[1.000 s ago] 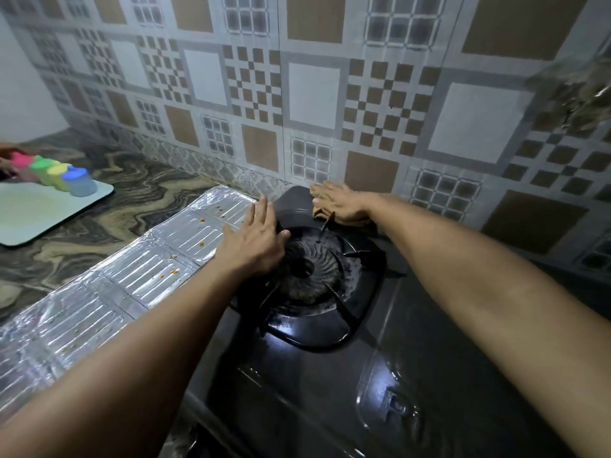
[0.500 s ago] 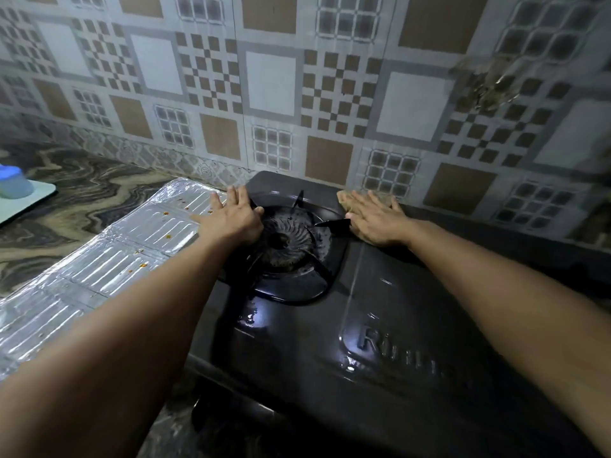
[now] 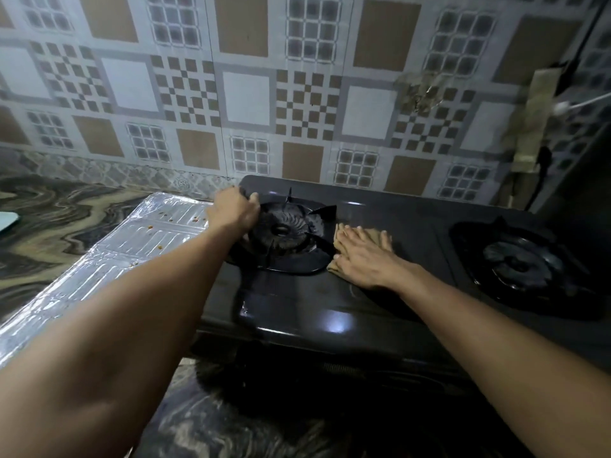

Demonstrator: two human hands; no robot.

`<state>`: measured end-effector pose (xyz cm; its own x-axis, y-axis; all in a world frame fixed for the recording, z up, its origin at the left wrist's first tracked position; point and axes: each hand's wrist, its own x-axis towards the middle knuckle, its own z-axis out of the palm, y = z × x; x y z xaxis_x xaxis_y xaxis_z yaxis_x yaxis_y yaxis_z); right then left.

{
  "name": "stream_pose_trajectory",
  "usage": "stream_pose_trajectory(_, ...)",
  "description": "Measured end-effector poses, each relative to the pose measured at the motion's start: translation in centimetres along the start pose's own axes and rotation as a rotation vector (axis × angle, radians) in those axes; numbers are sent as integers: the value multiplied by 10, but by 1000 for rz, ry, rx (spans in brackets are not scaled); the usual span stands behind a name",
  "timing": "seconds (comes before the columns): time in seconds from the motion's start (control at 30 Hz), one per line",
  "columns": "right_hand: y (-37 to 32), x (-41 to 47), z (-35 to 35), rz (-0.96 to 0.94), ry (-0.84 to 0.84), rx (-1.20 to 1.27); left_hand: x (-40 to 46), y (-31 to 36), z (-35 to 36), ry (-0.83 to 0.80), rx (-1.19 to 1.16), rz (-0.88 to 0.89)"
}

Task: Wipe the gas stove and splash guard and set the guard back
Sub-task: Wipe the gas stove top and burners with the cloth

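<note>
A black two-burner gas stove stands on the marbled counter. My left hand curls round the far-left edge of the left burner's pan support. My right hand lies flat, fingers straight, pressing a tan cloth onto the stove top just right of that burner. The foil splash guard lies flat on the counter left of the stove, dotted with small food specks.
The right burner sits at the stove's far right. A patterned tiled wall runs close behind the stove. A pale board's corner shows at the left edge. Marbled counter surrounds the guard.
My right hand slid with the cloth from behind the left burner to the stove top on its right. My left hand moved to the burner's far-left edge and curled round it. The view shifted right.
</note>
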<state>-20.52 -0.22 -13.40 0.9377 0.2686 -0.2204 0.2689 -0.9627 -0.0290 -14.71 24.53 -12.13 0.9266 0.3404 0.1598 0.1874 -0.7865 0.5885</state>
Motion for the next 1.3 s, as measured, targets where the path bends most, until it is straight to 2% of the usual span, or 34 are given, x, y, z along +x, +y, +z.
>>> stream_pose_trajectory(0.13,-16,-31,12,6,12,12,-18,-19,-21,-4,59,30)
stream_pose_trajectory(0.33,-43,-66,24,18,59,40,-30,-46,-35,-62,-31,-9)
stream_pose_trajectory(0.47,-74,-92,31,-104,90,151,-34,-53,-37,-26,-75,-7)
stream_pose_trajectory(0.6,-104,-93,41,-203,149,221,-33,-52,-38,-72,-37,25)
stream_pose_trajectory(0.73,-132,-83,35,-279,164,196,-26,-54,-50,-230,-124,69)
stream_pose_trajectory(0.87,-169,-60,35,-371,244,82,-25,-60,-66,-475,-404,108)
stream_pose_trajectory(0.97,-190,-36,41,-379,239,50,-33,-70,-75,-519,-481,130)
stream_pose_trajectory(1.1,-213,-16,37,-370,188,40,-36,-102,-80,-389,-596,5)
stream_pose_trajectory(1.2,-229,-8,28,-359,151,80,-45,-129,-82,-333,-489,-157)
stream_pose_trajectory(1.23,-236,-4,25,-351,134,83,-53,-138,-83,-350,-432,-206)
stream_pose_trajectory(1.3,-244,2,20,-331,110,101,-70,-154,-83,-485,-371,-287)
